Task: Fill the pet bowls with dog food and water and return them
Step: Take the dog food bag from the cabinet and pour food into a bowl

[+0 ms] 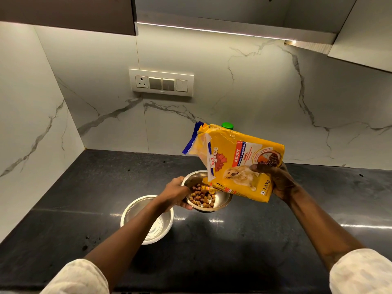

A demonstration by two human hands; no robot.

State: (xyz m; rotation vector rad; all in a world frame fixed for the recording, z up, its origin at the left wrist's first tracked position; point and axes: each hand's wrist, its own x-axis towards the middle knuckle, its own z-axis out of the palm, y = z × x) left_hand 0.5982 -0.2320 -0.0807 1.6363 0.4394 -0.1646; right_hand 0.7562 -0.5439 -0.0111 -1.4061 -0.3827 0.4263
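Food-filling step: the right hand (280,183) curls its fingers round the food bag (239,164) tilted over the kibble bowl (222,203); the left hand (176,194) pinches the bowl's rim. Next, probably, tip the bag upright.

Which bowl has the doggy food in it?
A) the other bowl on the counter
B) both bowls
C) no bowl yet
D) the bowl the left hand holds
D: brown kibble lies in the steel bowl gripped by the left hand, under the tilted yellow bag; the other bowl shows no kibble.
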